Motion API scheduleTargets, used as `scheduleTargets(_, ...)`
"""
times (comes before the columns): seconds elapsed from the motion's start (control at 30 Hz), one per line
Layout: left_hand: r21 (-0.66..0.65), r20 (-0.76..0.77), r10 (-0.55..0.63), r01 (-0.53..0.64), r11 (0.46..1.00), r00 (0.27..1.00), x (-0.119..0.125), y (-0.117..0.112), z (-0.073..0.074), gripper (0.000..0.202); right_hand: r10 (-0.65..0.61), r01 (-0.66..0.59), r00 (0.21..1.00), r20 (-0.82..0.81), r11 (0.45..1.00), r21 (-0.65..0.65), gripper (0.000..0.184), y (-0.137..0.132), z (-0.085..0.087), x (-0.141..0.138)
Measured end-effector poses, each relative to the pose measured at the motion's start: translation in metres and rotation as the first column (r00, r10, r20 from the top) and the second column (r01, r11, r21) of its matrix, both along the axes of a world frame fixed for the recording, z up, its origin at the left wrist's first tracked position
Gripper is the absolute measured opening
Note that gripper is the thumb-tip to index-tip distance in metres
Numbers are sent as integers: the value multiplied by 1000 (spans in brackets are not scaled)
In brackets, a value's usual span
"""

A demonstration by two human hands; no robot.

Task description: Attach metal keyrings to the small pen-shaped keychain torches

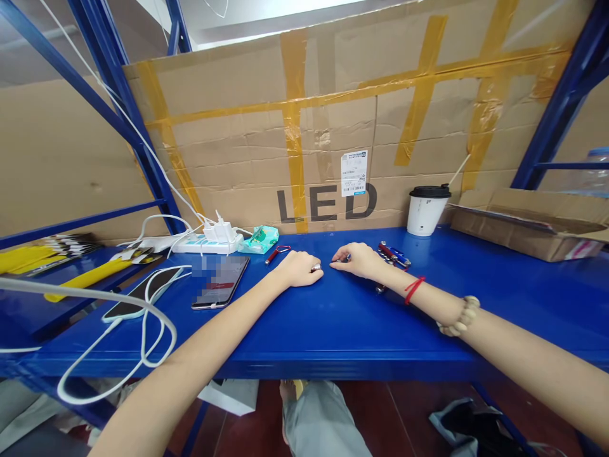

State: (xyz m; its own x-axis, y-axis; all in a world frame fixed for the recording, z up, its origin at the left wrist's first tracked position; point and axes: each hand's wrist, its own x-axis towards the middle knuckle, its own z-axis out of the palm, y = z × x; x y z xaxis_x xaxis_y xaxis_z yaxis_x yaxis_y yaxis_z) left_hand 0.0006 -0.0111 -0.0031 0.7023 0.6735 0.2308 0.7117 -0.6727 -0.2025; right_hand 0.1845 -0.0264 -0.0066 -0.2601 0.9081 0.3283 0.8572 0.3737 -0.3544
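Observation:
Both hands rest low over the blue shelf top [304, 317], a short gap between them. My left hand [299, 269] is curled closed, and a small silvery piece [315, 268] shows at its fingers; whether it is a ring or a held part I cannot tell. My right hand [359, 259] pinches a tiny dark piece [343, 259], too small to name. Beyond my left hand lies a slim red cylinder with a carabiner clip [276, 255]. Several similar red and blue metal pieces [396, 256] lie partly hidden behind my right wrist.
A lidded white paper cup [427, 212] and an open cardboard box [528, 225] stand at the right. Leftward are a tablet-like phone [221, 284], another phone [143, 295], white cables, a power strip [204, 243] and a wipes packet [259, 240]. Taped cardboard [323, 146] backs the shelf.

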Motion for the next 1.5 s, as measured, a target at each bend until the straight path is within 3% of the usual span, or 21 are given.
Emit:
scheduleTargets(0.67, -40, -7, 20, -20, 999, 1000, 1, -1, 2, 29, 81, -83, 996, 37, 996, 40, 21, 1, -2, 0)
scheduleTargets(1.5, -39, -22, 45, -46, 998, 999, 1, 2, 1, 30, 146, -144, 982, 120, 989, -23, 28, -2, 1, 0)
